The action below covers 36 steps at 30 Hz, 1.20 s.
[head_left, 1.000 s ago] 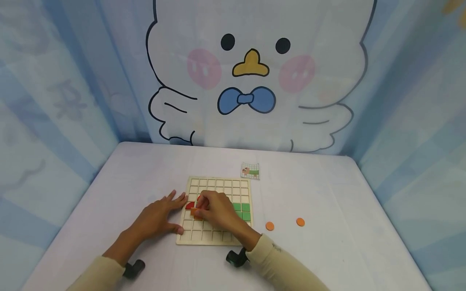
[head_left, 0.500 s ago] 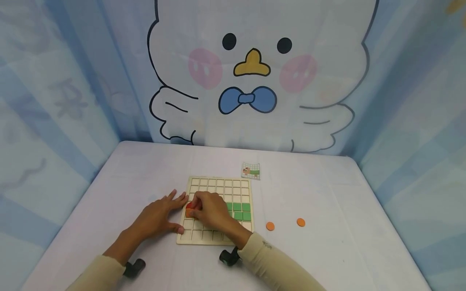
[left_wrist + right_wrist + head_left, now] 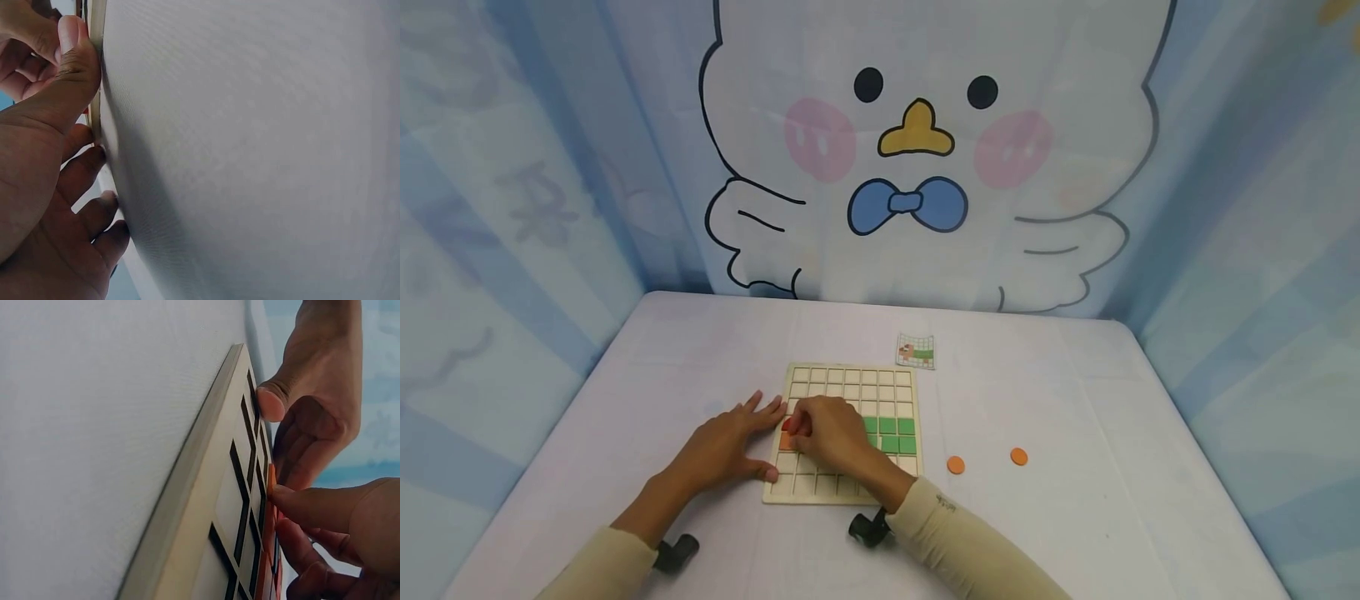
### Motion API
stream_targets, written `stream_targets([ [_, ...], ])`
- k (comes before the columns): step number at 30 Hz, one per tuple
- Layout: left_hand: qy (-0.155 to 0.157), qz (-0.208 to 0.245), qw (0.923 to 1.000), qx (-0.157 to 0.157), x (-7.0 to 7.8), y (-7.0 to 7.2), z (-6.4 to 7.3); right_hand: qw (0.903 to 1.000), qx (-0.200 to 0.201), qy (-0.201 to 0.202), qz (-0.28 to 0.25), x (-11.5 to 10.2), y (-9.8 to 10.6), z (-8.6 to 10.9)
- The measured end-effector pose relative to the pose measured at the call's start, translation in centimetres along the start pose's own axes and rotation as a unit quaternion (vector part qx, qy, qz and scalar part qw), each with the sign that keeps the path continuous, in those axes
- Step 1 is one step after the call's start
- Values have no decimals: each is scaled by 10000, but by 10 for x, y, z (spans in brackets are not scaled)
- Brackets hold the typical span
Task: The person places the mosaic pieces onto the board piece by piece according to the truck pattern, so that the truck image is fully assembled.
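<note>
A wooden grid board (image 3: 820, 494) lies on the table with colored tiles in its cells. My right hand (image 3: 835, 435) is over the board's left half, its thumb and curled fingers on an orange tile (image 3: 786, 442) in the leftmost column. In the right wrist view that orange tile (image 3: 271, 479) stands slightly proud beside the thumb tip. Just above it a red tile (image 3: 786, 424) shows partly. Several green tiles (image 3: 889, 426) fill cells on the right. My left hand (image 3: 722, 446) rests at the board's left edge, fingers spread. The right hand hides the middle cells.
Two round orange pieces (image 3: 956, 465) lie on the table right of the board. A small pattern card (image 3: 916, 352) sits behind the board's far right corner. Printed curtains enclose the white table (image 3: 1075, 500) at the back and sides.
My right hand has moved left with the orange tile, from over the second column to the leftmost column, where the tile now lies flatter. The left hand stays in place.
</note>
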<state>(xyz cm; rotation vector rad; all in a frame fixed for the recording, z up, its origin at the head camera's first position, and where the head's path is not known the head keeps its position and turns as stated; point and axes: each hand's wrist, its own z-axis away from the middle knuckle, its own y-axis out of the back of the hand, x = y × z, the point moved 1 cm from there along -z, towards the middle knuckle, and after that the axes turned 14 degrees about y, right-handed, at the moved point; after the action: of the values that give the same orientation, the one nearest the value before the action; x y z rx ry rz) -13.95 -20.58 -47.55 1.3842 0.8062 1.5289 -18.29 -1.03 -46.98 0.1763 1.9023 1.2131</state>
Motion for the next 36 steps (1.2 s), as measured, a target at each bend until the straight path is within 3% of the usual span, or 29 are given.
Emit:
stream_targets([
  [15,280,-201,9993,-107,1,-1,-2,9983,416,-166,-382,7,33,38],
  [36,468,-312,9984,-101,5,-2,0,9871,1061,-1161,-315,45,74,109],
])
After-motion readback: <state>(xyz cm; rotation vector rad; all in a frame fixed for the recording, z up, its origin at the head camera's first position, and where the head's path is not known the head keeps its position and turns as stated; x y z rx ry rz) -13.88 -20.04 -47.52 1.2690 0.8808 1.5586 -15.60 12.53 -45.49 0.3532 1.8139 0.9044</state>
